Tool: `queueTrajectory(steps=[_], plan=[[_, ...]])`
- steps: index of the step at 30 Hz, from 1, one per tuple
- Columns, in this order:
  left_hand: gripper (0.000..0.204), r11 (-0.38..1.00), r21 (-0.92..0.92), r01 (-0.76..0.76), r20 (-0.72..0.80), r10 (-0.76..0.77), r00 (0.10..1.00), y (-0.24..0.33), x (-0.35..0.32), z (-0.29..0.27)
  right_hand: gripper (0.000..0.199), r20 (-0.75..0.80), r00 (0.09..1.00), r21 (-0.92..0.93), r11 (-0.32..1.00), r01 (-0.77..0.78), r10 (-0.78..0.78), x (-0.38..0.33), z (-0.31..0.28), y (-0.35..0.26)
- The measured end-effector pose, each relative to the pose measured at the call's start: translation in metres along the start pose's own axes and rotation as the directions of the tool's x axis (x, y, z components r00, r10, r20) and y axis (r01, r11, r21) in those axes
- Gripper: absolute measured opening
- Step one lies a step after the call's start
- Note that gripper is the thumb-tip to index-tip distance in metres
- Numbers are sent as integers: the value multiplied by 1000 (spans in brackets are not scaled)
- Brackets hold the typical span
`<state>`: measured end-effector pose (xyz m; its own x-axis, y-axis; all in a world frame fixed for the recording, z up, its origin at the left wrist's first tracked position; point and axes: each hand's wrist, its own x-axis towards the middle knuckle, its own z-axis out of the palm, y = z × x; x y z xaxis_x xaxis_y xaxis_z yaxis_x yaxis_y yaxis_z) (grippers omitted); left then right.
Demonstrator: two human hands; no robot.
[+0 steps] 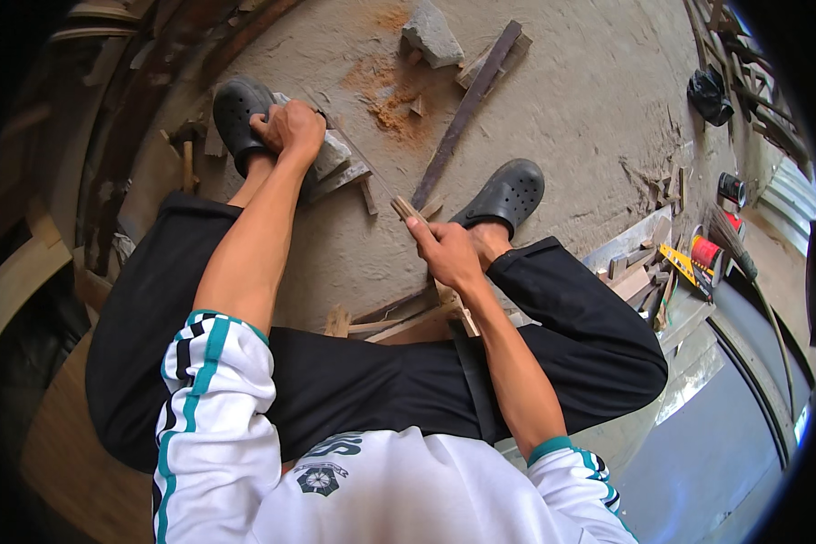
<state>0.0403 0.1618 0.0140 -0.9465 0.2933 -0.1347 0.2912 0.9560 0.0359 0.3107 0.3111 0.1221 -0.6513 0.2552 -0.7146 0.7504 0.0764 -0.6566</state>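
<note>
Your left hand (pixel 288 130) presses closed on a grey stone block (pixel 332 154) beside your dark clog (pixel 237 112). Your right hand (pixel 446 251) grips a thin wooden-handled tool (pixel 406 209), its tip toward that block.

Left arm: bare forearm stretched forward from a white sleeve with teal stripes, elbow nearly straight.
Left hand (pixel 288 130): fingers curled tight, knuckles up, pressing downward.
Right arm: bent at the elbow, forearm angled inward.
Right hand (pixel 446 251): closed in a fist-like grip, thumb on top, well apart from the left.
</note>
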Motion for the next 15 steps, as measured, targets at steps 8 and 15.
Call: queueTrajectory(steps=[8, 15], plan=[[13, 998, -55, -14, 45, 16, 999, 9, 0, -13, 66, 18, 999, -16, 999, -32, 33, -1, -13, 4], [18, 999, 44, -6, 153, -1, 988, 8, 1, -9, 67, -20, 998, -49, 997, -64, 63, -14, -15, 0]])
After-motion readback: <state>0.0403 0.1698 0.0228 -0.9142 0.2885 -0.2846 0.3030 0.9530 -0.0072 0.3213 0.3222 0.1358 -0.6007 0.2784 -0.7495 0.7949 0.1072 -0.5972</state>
